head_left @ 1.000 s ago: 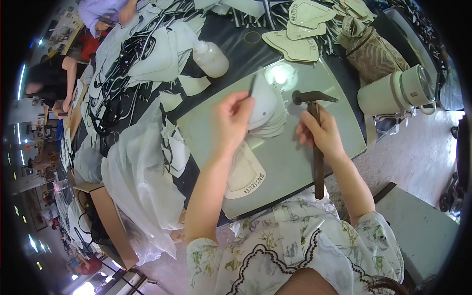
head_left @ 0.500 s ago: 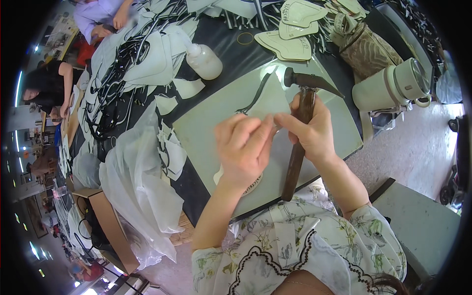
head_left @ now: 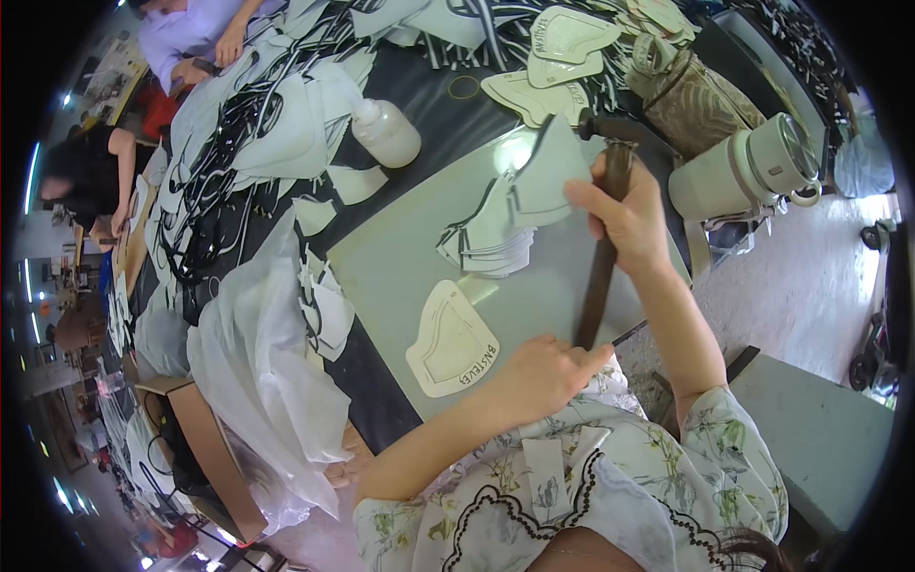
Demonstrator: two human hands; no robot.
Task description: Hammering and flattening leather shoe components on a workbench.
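Observation:
My right hand (head_left: pixel 631 214) is closed round the wooden handle of a hammer (head_left: pixel 599 286), its dark head up at the far side. Its thumb presses near the edge of a white, dark-edged cut piece (head_left: pixel 553 176), which stands tilted over the board. Beside it, a fanned stack of similar cut pieces (head_left: pixel 491 243) lies on the pale board (head_left: pixel 381 257). My left hand (head_left: pixel 548 379) is at the board's front edge, by the lower end of the handle. Its fingers are curled, and whatever they hold is hidden. A cream pattern template (head_left: pixel 453 338) lies left of centre.
A white bottle (head_left: pixel 386 133) stands beyond the board, near heaped white pieces and dark strips (head_left: pixel 238 143). More templates (head_left: pixel 562 57) lie at the back. A lidded tumbler (head_left: pixel 743 167) and a patterned bag (head_left: pixel 701 105) are right. Plastic sheeting (head_left: pixel 267 334) hangs left. Co-workers sit at far left.
My left hand has come away from my right and moved down to the front edge, uncovering the stack and template. The right hand, still gripping the hammer, has shifted slightly right.

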